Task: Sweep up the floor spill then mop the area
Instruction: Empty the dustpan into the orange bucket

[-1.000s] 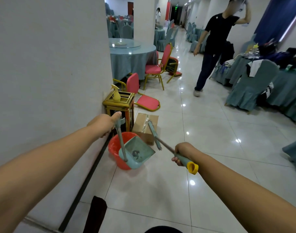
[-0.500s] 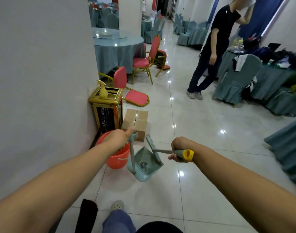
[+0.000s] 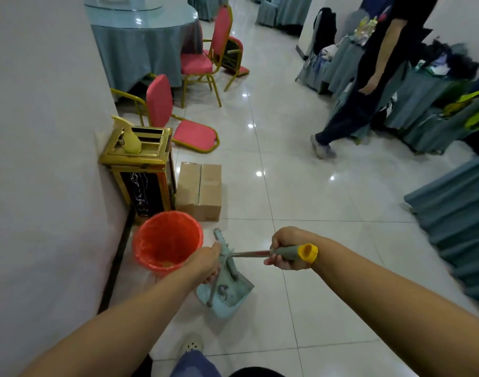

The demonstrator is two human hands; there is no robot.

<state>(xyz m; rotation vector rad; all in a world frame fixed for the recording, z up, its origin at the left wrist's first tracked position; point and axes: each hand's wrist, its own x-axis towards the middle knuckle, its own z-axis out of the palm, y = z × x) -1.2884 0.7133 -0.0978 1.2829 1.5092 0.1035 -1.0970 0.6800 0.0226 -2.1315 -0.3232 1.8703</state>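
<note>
Dustpan [image 3: 229,296] in left hand [image 3: 205,263], broom [image 3: 250,253], right hand [image 3: 288,242]

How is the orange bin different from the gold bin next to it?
The orange bin is round; the gold bin is boxy. The orange bin is plain with a plastic liner; the gold bin has dark marbled panels. The orange bin's top is open; the gold bin has a yellow spray bottle standing on top. Both stand on the floor by the wall.

Both bare forearms reach forward and down. The left hand [image 3: 205,263] curls round the dustpan handle [image 3: 212,292]; just right of it, the right hand [image 3: 286,244] fists the broom handle [image 3: 290,253], knuckles up.
</note>
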